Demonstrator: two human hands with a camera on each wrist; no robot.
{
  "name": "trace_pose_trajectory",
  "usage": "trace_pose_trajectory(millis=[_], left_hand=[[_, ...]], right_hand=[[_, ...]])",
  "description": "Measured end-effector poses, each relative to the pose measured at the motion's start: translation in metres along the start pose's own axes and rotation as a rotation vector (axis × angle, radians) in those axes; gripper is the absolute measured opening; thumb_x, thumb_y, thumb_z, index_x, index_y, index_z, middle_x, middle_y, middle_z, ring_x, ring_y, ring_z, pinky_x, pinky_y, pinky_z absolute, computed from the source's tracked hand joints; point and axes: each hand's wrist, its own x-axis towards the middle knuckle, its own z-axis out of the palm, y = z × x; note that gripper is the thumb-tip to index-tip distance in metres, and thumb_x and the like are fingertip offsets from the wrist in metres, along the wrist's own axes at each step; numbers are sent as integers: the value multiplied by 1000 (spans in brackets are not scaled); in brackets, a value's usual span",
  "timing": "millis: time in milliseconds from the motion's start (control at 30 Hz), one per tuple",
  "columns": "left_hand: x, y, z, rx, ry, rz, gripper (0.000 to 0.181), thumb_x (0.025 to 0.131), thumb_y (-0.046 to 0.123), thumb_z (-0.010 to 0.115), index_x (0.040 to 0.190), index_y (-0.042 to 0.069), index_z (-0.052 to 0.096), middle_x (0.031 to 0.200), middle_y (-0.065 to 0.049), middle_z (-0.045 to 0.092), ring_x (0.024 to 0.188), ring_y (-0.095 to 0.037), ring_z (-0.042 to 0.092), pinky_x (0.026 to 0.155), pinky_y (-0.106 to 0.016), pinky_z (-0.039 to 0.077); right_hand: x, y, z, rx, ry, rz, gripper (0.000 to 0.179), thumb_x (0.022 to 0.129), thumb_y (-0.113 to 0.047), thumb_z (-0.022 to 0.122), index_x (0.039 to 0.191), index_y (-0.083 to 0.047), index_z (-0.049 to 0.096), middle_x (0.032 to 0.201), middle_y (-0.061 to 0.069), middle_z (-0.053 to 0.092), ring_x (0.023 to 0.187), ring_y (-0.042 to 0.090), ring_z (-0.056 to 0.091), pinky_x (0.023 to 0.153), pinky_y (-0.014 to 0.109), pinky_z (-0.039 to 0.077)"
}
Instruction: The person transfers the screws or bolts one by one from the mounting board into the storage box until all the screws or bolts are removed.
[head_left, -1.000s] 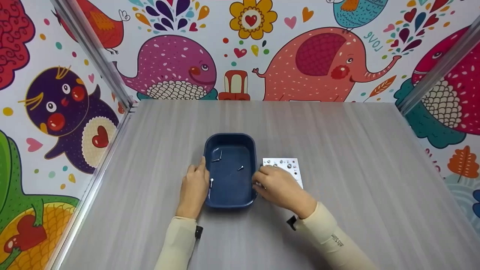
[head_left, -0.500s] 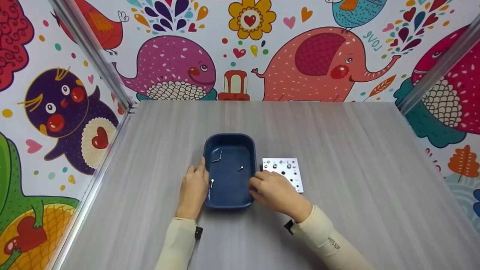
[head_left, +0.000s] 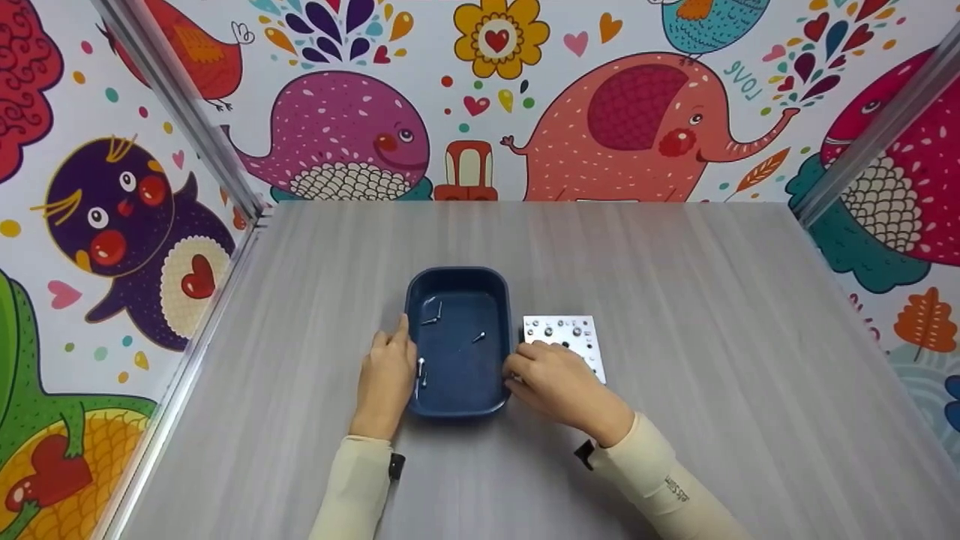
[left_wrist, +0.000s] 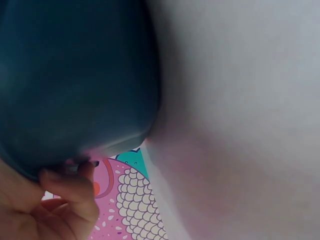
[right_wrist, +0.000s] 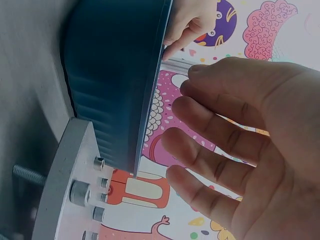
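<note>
Head view first: a blue plastic tray [head_left: 459, 412] gripped on one side, loose fingers on the other

In the head view, the blue plastic tray is set on the wood-grain table [head_left: 315, 322]. Its left wall is gripped by the left hand [head_left: 386, 375], the index finger laid along the rim, probably so that sliding is prevented. The right hand [head_left: 559, 382] is poised at the tray's right wall; whether the wall is touched cannot be told from here. Loose metal screws [head_left: 479, 337] are scattered inside the tray, by its left wall, towards its far left corner and nearer its right wall; by the walls they are presumably stopped from rolling off. The drilled metal plate [head_left: 564, 331] is placed just right of the tray, partly covered by the right hand, presumably for short reach.

In the left wrist view, bent fingers of the left hand are seen in a narrow hold at the tray's rim, and the idea of steadying is supported.

In the right wrist view, the right hand's fingers are seen loosely extended and spread near the tray's rim, with nothing visibly held. Beside the tray, socket-head screws [right_wrist: 80, 193] are seated in the plate, and a threaded shank [right_wrist: 29, 175] is left projecting from its underside; the plate may be propped on such shanks.
</note>
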Motion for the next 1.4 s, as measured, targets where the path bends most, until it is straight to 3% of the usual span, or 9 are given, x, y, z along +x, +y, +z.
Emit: trace_pose_trajectory(millis=[400, 800, 1100, 1400], left_hand=[[0, 0, -1, 0, 21, 29, 37, 95, 4, 63, 131, -6, 62, 88, -23, 60, 61, -39, 62, 58, -48, 54], [0, 0, -2, -1, 8, 34, 37, 96, 3, 62, 132, -7, 61, 86, -20, 57, 55, -29, 56, 53, -43, 52], [-1, 0, -1, -10, 0, 33, 38, 97, 4, 61, 133, -8, 60, 87, -21, 59, 56, -31, 56, 55, -45, 52], [0, -1, -1, -10, 2, 25, 37, 96, 4, 62, 132, -7, 61, 86, -21, 58, 57, -31, 57, 56, -45, 52]], right_hand=[[0, 17, -7, -17, 44, -1, 12, 81, -9, 79, 88, -14, 70, 83, -2, 63, 75, 19, 63, 67, 35, 53], [-4, 41, -13, -12, 46, 120, 15, 79, -4, 77, 87, -12, 68, 81, -1, 61, 76, 22, 62, 59, 39, 51], [-6, 45, 4, -32, -10, 113, 15, 79, -8, 79, 90, -9, 70, 88, 4, 66, 82, 25, 65, 70, 40, 54], [-10, 47, 23, -99, -6, 110, 6, 80, -5, 71, 79, -8, 65, 75, 5, 58, 66, 28, 60, 60, 45, 51]])
